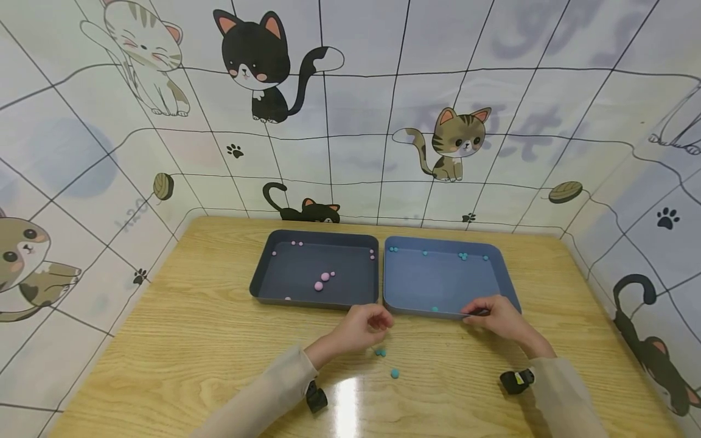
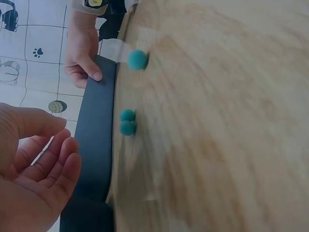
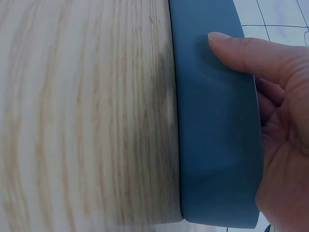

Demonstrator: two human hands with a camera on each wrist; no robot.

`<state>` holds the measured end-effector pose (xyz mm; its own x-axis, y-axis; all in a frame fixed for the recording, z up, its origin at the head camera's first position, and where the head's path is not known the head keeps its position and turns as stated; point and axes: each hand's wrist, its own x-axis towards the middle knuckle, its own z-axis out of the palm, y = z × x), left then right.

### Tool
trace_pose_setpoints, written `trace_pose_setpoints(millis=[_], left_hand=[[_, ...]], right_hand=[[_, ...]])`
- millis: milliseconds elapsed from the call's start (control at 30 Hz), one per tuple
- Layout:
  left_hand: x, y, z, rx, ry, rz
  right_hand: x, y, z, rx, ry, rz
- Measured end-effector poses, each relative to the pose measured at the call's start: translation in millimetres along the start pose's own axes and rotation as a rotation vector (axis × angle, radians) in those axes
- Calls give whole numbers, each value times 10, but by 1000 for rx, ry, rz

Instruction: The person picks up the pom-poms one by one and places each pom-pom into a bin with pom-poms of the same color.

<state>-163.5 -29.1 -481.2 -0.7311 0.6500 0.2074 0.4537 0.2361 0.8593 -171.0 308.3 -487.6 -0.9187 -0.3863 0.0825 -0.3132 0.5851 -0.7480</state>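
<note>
Pinching the blue tray's [image 1: 427, 283] front edge toward its right corner: right hand [image 1: 501, 319]. Left hand [image 1: 362, 329] has fingers loosely curled, nothing visible in them, by the dark tray's [image 1: 290, 274] front-right corner. Teal bead pair [image 1: 383, 353] sits just below those fingers toward the tabletop's [image 1: 219, 377] near edge, lined up along the trays' front edges; larger teal ball [image 1: 395, 373] farther that way. Left hand's nearer both.

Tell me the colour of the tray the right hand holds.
Blue; the tray in the right hand shows best in the head view.
</note>
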Motion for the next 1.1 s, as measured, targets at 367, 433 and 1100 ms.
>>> trace_pose_setpoints(millis=[367,433,1100], left_hand=[[-103,-57,86,35,-52,-40],[-121,-56,100,42,-60,-64],[-160,-104,168,70,-71,-49]], right_hand=[[2,-25,-10,3,-6,-6],[3,-13,-12,-8,-9,0],[6,-24,-1,-32,-19,42]])
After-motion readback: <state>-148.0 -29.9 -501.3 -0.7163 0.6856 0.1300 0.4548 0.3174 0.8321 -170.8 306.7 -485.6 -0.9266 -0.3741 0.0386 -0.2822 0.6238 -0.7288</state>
